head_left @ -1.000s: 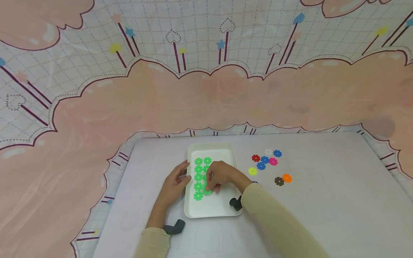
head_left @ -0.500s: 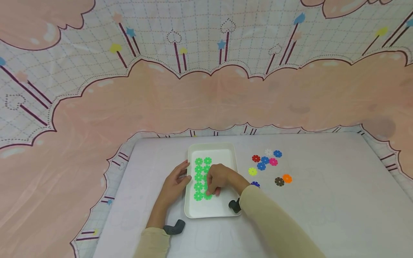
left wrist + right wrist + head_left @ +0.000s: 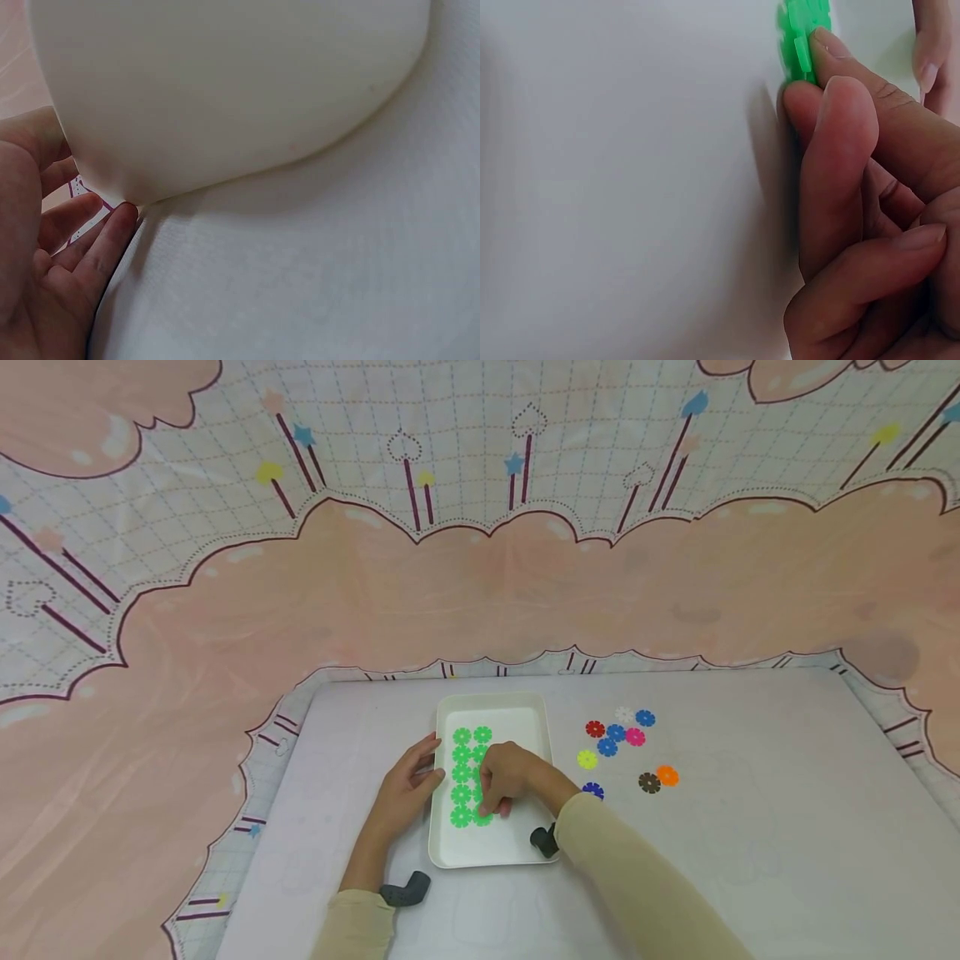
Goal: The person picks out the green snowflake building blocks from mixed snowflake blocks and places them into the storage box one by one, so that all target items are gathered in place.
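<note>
In the head view, a white tray [image 3: 517, 714] holds two columns of green notched plastic discs [image 3: 461, 773], shaped like flowers. My right hand [image 3: 512, 774] reaches over the tray, its thumb and forefinger pinching the nearest disc of the right-hand column, a green notched disc [image 3: 799, 22] seen edge-on in the right wrist view. The other fingers of that hand are curled, and it hides part of the column. My left hand [image 3: 408, 787] rests against the tray's left rim, fingers loosely bent and fingertips at the edge, as the left wrist view also shows.
Right of the tray, several loose notched discs lie on the white-covered table [image 3: 780, 810]: a red disc [image 3: 595, 728], a pink disc [image 3: 635, 737], a yellow disc [image 3: 587, 759], a brown disc [image 3: 649, 783], an orange disc [image 3: 667, 776], plus blue and white ones.
My right hand has shifted slightly toward the near end of the right-hand column, and its sleeve has drawn left, uncovering a dark blue disc. The left hand stays at the rim.
</note>
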Available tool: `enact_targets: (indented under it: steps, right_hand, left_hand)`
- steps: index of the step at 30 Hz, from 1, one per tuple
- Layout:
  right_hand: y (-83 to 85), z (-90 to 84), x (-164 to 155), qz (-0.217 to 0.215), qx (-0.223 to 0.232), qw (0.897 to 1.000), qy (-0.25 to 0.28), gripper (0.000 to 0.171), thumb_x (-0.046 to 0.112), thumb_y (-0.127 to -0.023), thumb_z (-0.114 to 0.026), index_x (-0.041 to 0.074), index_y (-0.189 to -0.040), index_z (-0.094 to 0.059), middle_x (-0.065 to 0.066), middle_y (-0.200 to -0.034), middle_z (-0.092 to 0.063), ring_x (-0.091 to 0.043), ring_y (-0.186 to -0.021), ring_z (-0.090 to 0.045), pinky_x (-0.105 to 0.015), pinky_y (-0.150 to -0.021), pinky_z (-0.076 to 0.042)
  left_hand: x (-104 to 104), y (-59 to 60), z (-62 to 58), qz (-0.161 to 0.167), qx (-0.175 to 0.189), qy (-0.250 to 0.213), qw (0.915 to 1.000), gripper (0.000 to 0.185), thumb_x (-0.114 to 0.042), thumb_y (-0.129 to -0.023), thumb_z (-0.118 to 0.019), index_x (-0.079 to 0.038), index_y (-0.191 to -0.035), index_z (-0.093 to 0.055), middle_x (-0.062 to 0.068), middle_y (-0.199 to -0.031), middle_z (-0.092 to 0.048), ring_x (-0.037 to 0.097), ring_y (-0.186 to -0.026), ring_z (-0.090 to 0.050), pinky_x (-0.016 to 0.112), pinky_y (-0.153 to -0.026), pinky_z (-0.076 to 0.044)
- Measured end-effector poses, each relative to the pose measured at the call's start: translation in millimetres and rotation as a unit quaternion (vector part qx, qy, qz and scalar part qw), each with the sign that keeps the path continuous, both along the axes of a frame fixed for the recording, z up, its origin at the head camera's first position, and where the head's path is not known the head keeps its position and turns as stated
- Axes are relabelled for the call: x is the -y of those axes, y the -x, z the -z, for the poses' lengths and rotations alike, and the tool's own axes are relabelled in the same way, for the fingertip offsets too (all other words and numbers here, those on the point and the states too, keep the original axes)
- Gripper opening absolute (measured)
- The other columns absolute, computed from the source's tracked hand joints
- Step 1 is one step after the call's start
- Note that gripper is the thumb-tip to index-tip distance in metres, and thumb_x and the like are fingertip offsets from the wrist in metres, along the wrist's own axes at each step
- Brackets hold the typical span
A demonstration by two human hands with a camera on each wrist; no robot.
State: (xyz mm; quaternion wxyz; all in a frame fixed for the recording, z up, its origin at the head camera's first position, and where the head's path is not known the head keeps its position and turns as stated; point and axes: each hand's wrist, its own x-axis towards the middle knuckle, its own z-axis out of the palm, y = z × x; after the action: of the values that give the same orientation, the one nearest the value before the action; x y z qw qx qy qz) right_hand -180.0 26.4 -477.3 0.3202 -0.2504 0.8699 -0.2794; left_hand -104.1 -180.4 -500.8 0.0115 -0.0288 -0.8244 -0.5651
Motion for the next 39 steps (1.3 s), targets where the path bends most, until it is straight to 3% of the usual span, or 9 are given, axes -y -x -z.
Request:
enact_targets:
  steps: [39]
  right_hand:
    - [-0.9, -0.5, -5.8, 0.007, -0.016, 1.000, -0.003, 0.024, 0.021, -0.074, -0.092, 0.016, -0.066, -0.070, 0.002, -0.056, -0.068, -0.013, -0.053, -0.069, -0.023, -0.065, -0.054]
  left_hand:
    - [0.1, 0.3, 0.7, 0.006, -0.009, -0.002, 0.9999, 0.054, -0.007, -0.099, -0.065, -0.004, -0.150, -0.048, 0.009, -0.163, -0.040, 0.037, -0.138, -0.053, 0.043, -0.111, -0.052]
